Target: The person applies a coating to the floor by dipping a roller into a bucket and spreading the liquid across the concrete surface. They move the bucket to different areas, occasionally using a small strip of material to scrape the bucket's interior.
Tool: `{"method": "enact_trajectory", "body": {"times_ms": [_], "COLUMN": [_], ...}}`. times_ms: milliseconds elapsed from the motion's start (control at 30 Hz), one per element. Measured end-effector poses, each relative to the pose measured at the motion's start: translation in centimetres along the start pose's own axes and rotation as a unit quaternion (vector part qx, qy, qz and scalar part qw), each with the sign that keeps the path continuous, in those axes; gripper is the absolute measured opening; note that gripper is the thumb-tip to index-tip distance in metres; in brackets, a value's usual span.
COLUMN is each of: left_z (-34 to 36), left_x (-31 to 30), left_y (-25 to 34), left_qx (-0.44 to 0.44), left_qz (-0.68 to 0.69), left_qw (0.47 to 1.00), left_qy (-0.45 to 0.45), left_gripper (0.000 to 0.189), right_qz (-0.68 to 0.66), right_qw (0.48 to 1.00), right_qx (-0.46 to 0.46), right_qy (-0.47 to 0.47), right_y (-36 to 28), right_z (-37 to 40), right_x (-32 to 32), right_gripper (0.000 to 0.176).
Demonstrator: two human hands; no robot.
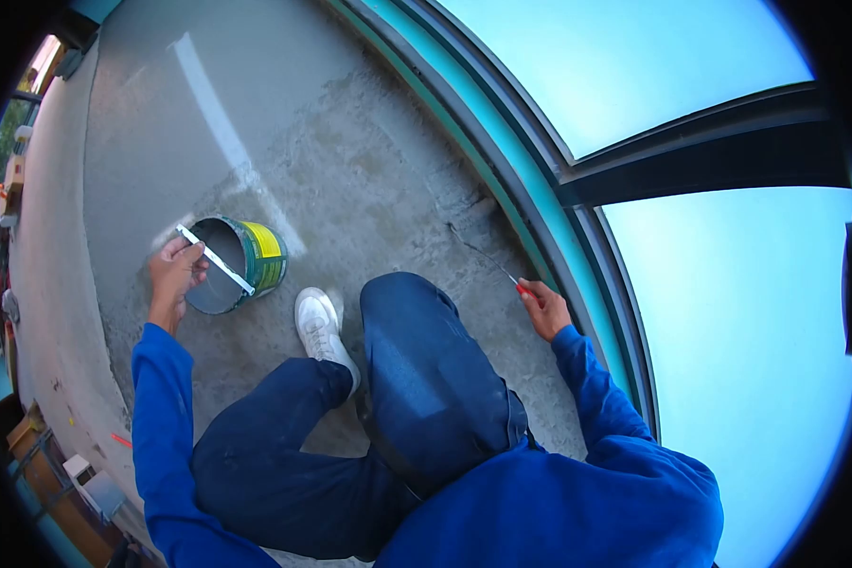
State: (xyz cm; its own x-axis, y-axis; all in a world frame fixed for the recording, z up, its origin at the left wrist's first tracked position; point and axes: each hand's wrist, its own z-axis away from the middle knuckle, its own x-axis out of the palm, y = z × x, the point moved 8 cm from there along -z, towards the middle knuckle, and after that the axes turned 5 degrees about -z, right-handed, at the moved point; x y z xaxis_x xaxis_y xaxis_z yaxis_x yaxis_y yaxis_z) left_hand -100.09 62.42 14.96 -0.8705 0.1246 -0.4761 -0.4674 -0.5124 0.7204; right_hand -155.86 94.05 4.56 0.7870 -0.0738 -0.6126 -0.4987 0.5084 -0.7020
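**While you crouch: one hand at the can, one at the crack**

As you crouch on the concrete floor (pixel 350 142), your left hand (pixel 173 270) is closed on the near end of a flat pale stick (pixel 216 259), pinching it between thumb and fingers. The stick lies across the open mouth of the can (pixel 256 256), from your fingers down to the far rim. The can lies tipped on its side, with its mouth turned toward your left hand and its yellow and green label facing up. It is just beside your white shoe (pixel 320 327).

Your right hand (pixel 544 308) is well apart from the can, on the other side of your knee. Its fingers are wrapped tight around the red handle of a thin tool (pixel 490 257). The thin blade reaches away from the hand, and its tip is at a dark crack (pixel 459 232) in the concrete, near the window frame (pixel 502 161). I cannot tell if the tip touches the crack.
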Motion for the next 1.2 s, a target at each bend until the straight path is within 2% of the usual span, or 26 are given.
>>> {"method": "enact_trajectory", "body": {"times_ms": [133, 400, 633, 700, 767, 833, 933, 1000, 1100, 1200], "left_z": [0.0, 0.6, 1.1, 1.3, 1.4, 1.4, 1.3, 1.2, 1.1, 1.1], "left_x": [-0.2, -0.6, -0.8, -0.9, -0.9, -1.0, -1.0, -1.0, -1.0, -1.1], "left_y": [-0.1, -0.5, -0.4, 0.0, 0.1, -0.1, -0.1, -0.1, -0.2, -0.2], "left_qx": [-0.001, -0.004, 0.004, 0.010, 0.014, 0.012, 0.012, 0.012, 0.013, 0.012], "left_qz": [0.008, 0.037, 0.037, 0.046, 0.048, 0.054, 0.059, 0.060, 0.057, 0.050], "left_qw": [1.000, 0.999, 0.999, 0.999, 0.999, 0.998, 0.998, 0.998, 0.998, 0.999], "left_qy": [-0.005, 0.001, 0.011, 0.016, 0.019, 0.018, 0.017, 0.016, 0.011, 0.000], "left_gripper": [0.034, 0.040, 0.041, 0.047, 0.046, 0.045, 0.044, 0.044, 0.043, 0.042], "right_qz": [-0.049, -0.061, -0.105, -0.103, -0.094, -0.093, -0.111, -0.138, -0.168, -0.233], "right_qw": [0.997, 0.994, 0.994, 0.994, 0.992, 0.990, 0.993, 0.990, 0.986, 0.971], "right_qx": [-0.057, -0.088, -0.019, -0.026, -0.083, -0.099, -0.044, 0.027, 0.016, 0.056], "right_qy": [0.006, 0.021, 0.020, 0.027, 0.037, 0.038, 0.022, 0.008, 0.014, -0.021], "right_y": [-2.5, -9.9, -13.9, -14.8, -16.0, -17.2, -19.3, -20.6, -23.0, -25.5], "right_z": [-7.1, -20.6, -28.9, -30.5, -32.4, -34.1, -35.4, -35.3, -37.3, -39.9], "right_x": [2.5, 7.0, 9.9, 10.6, 11.4, 11.9, 12.3, 12.3, 12.9, 14.5], "right_gripper": [0.032, 0.029, 0.029, 0.029, 0.029, 0.029, 0.028, 0.026, 0.024, 0.024]}}
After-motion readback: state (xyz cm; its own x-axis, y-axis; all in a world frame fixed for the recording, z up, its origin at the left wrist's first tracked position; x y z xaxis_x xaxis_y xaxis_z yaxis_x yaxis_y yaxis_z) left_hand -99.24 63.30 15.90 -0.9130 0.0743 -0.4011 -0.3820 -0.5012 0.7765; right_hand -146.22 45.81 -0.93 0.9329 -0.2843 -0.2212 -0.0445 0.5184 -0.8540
